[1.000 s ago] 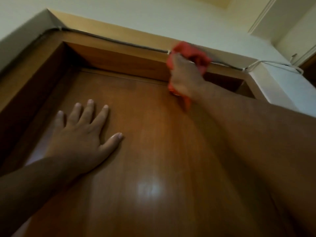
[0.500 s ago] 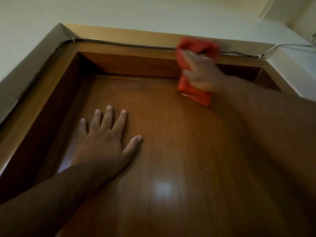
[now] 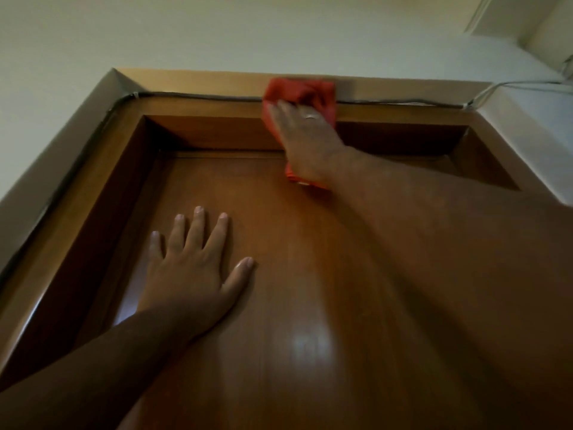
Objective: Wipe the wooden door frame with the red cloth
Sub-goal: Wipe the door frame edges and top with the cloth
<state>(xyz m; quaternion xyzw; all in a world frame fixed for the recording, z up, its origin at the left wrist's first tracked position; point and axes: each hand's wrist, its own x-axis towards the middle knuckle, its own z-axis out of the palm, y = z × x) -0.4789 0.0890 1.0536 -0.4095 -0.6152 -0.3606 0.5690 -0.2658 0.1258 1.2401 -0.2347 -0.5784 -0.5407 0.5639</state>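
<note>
The wooden door frame (image 3: 198, 108) runs across the top of a brown door (image 3: 310, 274), seen from below. My right hand (image 3: 305, 138) presses the red cloth (image 3: 299, 94) flat against the frame's top rail, a little right of its middle. A corner of the cloth hangs out below my wrist. The fingers lie spread over the cloth and a ring shows on one of them. My left hand (image 3: 193, 268) rests flat on the door panel with fingers apart, holding nothing.
A dark cable (image 3: 198, 97) runs along the frame's top rail and down its left side. White cables (image 3: 496, 88) leave the frame's right corner along the pale wall (image 3: 217, 35). A glare spot sits on the lower door.
My right hand has flattened out and slid the cloth along the top rail, now lying over it. The view has tilted, showing more wall above. My left hand stays pressed on the door.
</note>
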